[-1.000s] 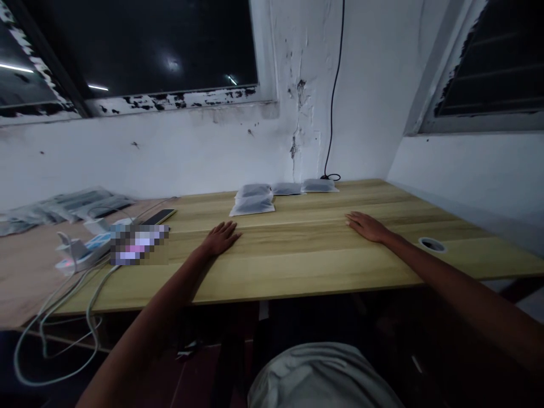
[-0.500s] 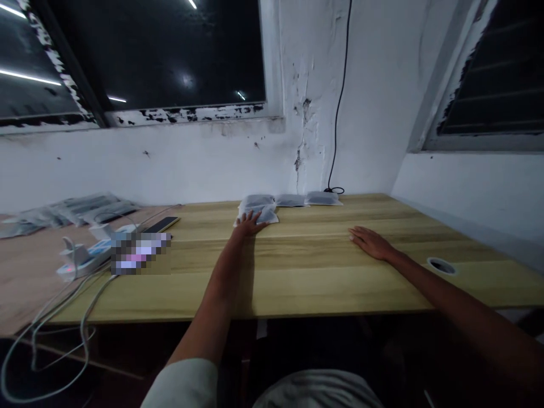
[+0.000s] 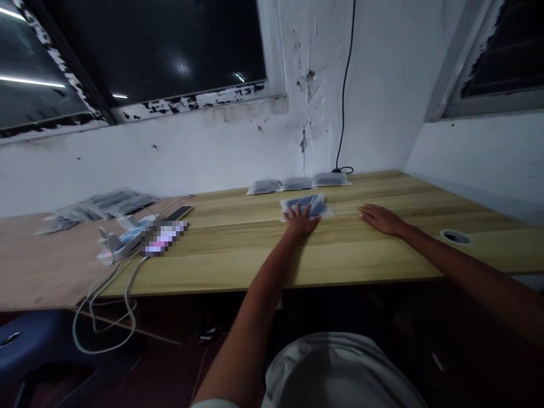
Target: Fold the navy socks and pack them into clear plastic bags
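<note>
Under the spread fingers of my left hand point(image 3: 301, 220) lies a flat, frosted translucent packet point(image 3: 312, 202) with something dark inside. The hand presses on it from above, without wrapping round it. My right hand point(image 3: 380, 218) rests flat on the wooden tabletop point(image 3: 255, 255), to the right of the packet and apart from it, fingers stretched out and holding nothing. Along the wall, three similar packets sit in a row: a left one point(image 3: 264, 186), a middle one point(image 3: 298, 183) and a right one point(image 3: 331, 179).
To the left, several more packets point(image 3: 104, 205) are heaped on a brownish cloth point(image 3: 46, 266). A white power strip point(image 3: 123, 243) with loose cables, a phone with a blurred screen point(image 3: 165, 237) and a dark phone-like slab point(image 3: 179, 213) lie nearby. A round hole point(image 3: 456, 237) pierces the tabletop at right.
My left hand has slid the packet to the right, away from the wall row and closer to my right hand. My right hand stays flat on the table. The camera view has shifted.
</note>
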`<state>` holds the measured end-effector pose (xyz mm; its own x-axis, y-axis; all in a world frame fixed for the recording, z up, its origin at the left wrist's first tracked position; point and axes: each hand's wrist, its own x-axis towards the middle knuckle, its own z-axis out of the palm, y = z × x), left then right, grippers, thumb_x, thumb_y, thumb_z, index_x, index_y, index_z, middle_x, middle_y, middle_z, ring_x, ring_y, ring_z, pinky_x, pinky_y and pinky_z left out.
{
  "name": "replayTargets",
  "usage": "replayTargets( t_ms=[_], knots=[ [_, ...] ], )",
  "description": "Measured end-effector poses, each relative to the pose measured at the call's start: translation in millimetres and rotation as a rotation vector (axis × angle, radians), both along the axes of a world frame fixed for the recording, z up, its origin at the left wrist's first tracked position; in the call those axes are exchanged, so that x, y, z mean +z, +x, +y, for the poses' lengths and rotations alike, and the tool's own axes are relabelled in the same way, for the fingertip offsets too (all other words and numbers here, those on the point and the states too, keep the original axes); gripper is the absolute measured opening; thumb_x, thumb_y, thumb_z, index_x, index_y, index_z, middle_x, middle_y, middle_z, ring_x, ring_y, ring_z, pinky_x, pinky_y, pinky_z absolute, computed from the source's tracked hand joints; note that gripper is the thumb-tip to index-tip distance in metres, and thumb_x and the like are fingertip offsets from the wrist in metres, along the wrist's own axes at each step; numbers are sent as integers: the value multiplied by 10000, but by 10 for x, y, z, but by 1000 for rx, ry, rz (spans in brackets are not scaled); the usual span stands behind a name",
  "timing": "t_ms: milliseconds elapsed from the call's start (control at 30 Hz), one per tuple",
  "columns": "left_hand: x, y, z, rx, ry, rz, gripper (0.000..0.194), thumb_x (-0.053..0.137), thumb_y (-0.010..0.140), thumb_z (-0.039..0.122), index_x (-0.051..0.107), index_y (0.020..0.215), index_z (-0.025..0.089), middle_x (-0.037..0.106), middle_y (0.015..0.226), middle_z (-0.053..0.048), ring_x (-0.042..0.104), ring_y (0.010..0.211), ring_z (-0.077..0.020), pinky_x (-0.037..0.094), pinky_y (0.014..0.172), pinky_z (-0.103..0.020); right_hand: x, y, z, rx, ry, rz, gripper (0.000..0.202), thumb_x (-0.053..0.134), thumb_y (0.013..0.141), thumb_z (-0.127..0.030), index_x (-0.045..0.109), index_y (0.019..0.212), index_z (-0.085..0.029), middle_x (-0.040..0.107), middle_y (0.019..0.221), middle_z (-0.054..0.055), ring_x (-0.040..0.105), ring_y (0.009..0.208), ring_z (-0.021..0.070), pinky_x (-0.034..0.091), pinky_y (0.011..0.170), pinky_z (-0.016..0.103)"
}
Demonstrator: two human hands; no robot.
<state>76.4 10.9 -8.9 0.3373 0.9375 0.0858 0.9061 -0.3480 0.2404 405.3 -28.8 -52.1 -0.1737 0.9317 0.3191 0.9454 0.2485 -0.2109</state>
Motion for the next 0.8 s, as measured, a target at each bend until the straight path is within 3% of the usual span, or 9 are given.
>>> replayTargets(
  t_ms=[100,167,267,333,467,633,700,800],
  knots=[
    [-39,199,-211,-62,28,-36,829,342,860,757,248,1547,303,120,1633,-151,115,1462,-486,98,1080,-761,112,-114,-125,-3,76,42,629,362,921,-537,490,1423,-182,512,1457,123,437,1368,323,340,1146,515],
    [-15,155,-286,-166,64,-56,847,410,850,739,242,1548,288,145,1629,-151,195,1454,-458,183,1110,-702,216,-283,-247,8,177,70,638,402,918,-542,448,1452,-196,482,1482,115,413,1380,326,336,1145,522],
    [51,-146,-295,-403,160,-85,845,530,850,631,255,1539,226,245,1604,-146,363,1406,-351,341,1130,-512,342,-626,-392,165,240,68,560,435,938,-520,501,1410,-225,527,1437,92,457,1340,292,352,1140,480],
    [93,-428,-235,-531,242,-71,712,536,883,518,356,1492,196,432,1505,-146,458,1340,-298,374,1122,-448,378,-845,-395,287,211,21,492,457,941,-503,567,1348,-249,574,1384,78,486,1304,287,345,1139,479],
    [142,-878,-44,-532,273,-20,442,504,906,346,584,1300,163,683,1168,-129,650,1059,-233,502,962,-352,353,-1140,-162,262,178,-20,445,422,960,-415,588,1329,-230,590,1371,98,493,1289,297,329,1126,509],
    [164,-921,30,-529,346,30,311,480,903,245,687,1124,175,722,1093,-105,677,990,-202,515,909,-312,362,-1460,67,75,240,-58,400,508,909,-305,613,1274,-181,596,1348,134,506,1247,329,346,1086,530],
    [167,-848,-4,-569,380,61,299,501,888,244,704,1096,171,722,1096,-111,670,1007,-209,517,905,-317,398,-1635,41,146,280,-47,392,557,880,-269,625,1248,-154,614,1300,143,514,1216,318,370,1075,480],
    [169,-769,-53,-611,407,103,278,519,881,256,725,1056,192,730,1043,-101,671,975,-206,524,877,-317,435,-1894,-34,361,254,-7,342,588,873,-267,648,1187,-144,664,1155,131,552,1125,282,430,1009,412]
  ],
)
